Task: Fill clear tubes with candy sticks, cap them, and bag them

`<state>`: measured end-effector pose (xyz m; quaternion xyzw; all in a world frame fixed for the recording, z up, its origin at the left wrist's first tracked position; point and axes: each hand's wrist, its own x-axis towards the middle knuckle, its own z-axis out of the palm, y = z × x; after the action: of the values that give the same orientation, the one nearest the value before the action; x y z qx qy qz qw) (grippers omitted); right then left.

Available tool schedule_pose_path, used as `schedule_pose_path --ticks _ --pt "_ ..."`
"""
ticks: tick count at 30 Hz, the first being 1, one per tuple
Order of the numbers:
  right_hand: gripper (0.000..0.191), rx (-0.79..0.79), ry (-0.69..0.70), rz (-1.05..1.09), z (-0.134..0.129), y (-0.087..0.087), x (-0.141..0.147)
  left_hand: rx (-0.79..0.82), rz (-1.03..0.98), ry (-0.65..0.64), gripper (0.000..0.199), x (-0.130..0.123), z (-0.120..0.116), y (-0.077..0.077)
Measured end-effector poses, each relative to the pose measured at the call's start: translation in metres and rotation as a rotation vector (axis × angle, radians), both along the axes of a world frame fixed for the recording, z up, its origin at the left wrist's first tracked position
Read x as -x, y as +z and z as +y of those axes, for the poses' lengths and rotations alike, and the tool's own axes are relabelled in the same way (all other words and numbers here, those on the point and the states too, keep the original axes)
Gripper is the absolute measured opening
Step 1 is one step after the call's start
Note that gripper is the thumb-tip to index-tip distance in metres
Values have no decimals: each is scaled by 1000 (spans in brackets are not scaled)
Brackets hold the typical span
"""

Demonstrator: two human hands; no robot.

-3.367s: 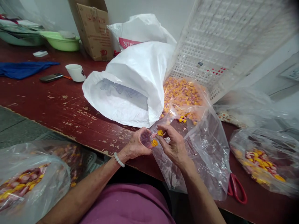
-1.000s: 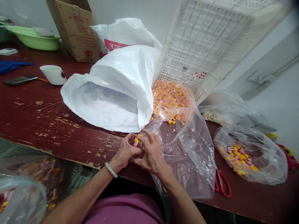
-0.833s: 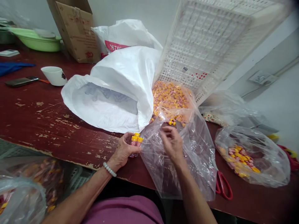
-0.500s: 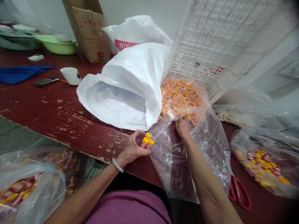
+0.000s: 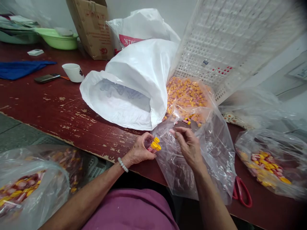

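My left hand [image 5: 139, 150], with a beaded bracelet at its wrist, is curled around a cluster of small yellow-capped tubes [image 5: 155, 145] with pink contents. Something clear, perhaps a plastic holder, shows around them. Over the clear plastic bag [image 5: 203, 140], my right hand [image 5: 189, 147] pinches a small pink tube [image 5: 172, 131] between thumb and fingers; its far end is partly blurred. Beyond that hand lies a heap of orange-and-pink tubes [image 5: 187, 95] inside the bag. A few loose tubes [image 5: 186, 121] lie at the bag's mouth.
A white sack [image 5: 134, 70] with its mouth open lies behind my left hand. A white perforated crate [image 5: 227, 41] leans at the back right. Red-handled scissors [image 5: 242, 193] and a bag of tubes [image 5: 268, 164] are at right. A cup [image 5: 72, 72] and phone [image 5: 46, 78] are at left.
My right hand has come back out of the tube heap toward me, now with a pink tube in its fingers. The left hand has shifted slightly right, its tubes tilted more.
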<state>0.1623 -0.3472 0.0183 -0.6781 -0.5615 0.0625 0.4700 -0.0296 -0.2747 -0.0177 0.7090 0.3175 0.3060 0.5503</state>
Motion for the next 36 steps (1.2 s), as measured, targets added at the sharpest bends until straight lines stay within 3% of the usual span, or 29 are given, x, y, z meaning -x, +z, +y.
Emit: schedule_pose_path --ticks 3,6,13,17,19,21,24,25,27,29,33,36 --pt "16 0 200 -53 -2 13 37 -99 32 -56 45 2 -3 1" --pt "14 21 291 -119 5 20 49 -140 51 -104 39 3 -5 7" --pt "24 -61 193 -173 7 19 44 4 -51 -108 38 6 -4 5" --pt "46 3 320 -307 2 7 55 64 -41 -103 43 4 -3 2" --pt "47 19 340 -305 3 3 50 105 -62 -101 43 2 -2 2" --pt "40 -42 217 -234 8 2 30 169 -107 -97 43 0 2 1" --pt "30 -52 -223 -174 26 -5 -19 257 -176 -48 45 2 8 -2" --pt "30 37 -334 -215 35 -10 -35 273 -185 -33 45 3 10 -3" --pt "24 149 -349 -255 57 -20 -59 292 -183 -15 46 5 11 -3" --pt "16 219 -276 -298 79 -31 -68 311 -164 -9 46 6 9 1" --pt "18 308 -232 -354 113 -42 -59 370 -148 -7 47 3 2 11" --pt "19 357 -224 -342 118 -38 -59 381 -167 -9 48 1 1 11"
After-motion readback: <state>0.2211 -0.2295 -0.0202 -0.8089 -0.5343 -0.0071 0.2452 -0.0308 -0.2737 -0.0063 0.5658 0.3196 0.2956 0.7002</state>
